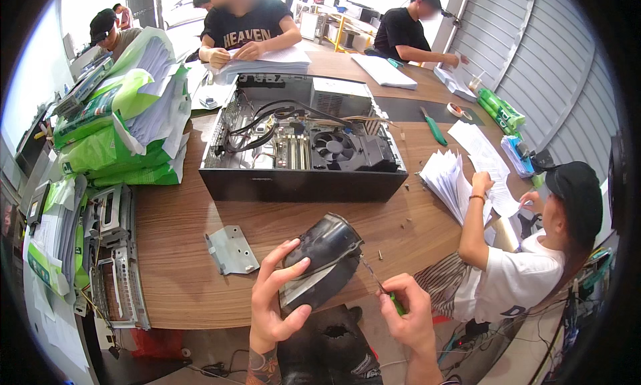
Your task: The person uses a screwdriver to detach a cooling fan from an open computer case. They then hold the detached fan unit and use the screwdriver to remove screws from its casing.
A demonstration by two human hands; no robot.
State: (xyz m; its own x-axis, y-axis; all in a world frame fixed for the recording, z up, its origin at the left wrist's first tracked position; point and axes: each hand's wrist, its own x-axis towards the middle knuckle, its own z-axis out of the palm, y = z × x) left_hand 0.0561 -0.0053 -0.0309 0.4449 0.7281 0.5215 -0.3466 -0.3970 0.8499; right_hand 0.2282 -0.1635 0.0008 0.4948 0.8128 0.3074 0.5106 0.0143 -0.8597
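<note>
My left hand [280, 298] grips a black curved part [320, 245] above the table's near edge. My right hand [407, 315] holds a green-handled screwdriver [395, 301], its shaft reaching up toward that part's right edge; contact at the tip is unclear. An open desktop computer case [304, 181] lies beyond, showing cables, a fan and boards. A small metal plate [230, 251] rests left of my left hand, and small screws [380, 255] lie loose to the right of the black part.
Green-wrapped paper piles [117, 131] and a metal frame [120, 258] line the wooden table's [173, 238] left. A green cutter [433, 128] and tape roll [459, 111] lie back right. A co-worker [507, 278] handles papers at near right; other people [407, 38] sit around the far side.
</note>
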